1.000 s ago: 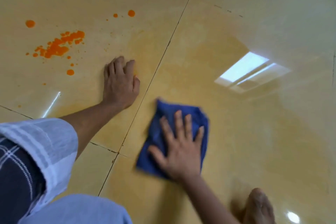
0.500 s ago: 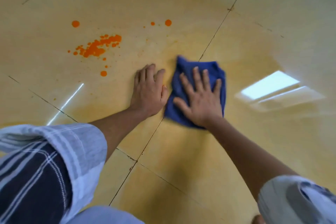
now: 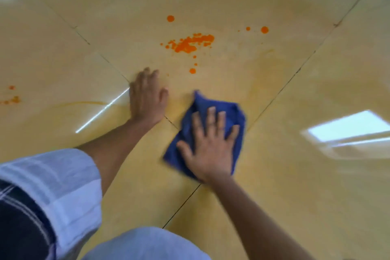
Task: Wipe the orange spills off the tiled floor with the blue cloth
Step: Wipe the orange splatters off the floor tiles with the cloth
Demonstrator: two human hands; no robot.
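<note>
My right hand [image 3: 209, 145] presses flat, fingers spread, on the crumpled blue cloth [image 3: 234, 116], which lies on the glossy beige tiled floor [image 3: 295, 175]. My left hand [image 3: 147, 99] rests palm down on the floor just left of the cloth, holding nothing. A cluster of orange spills [image 3: 190, 43] lies beyond both hands, with separate orange drops [image 3: 264, 30] to its right and one drop [image 3: 170, 18] above it. More orange spots [image 3: 12, 99] sit at the far left edge.
Dark grout lines [image 3: 280, 91] cross the floor diagonally. Faint yellowish smears [image 3: 261, 63] mark the tile around the spills. A bright window reflection [image 3: 346, 126] shines at the right. My white sleeve [image 3: 63, 186] and pale clothing [image 3: 143, 245] fill the lower left.
My right hand slid the cloth back toward me and to the right, away from my left hand. The view shifted left, so the spills now sit near the centre and new spots show at far left.
</note>
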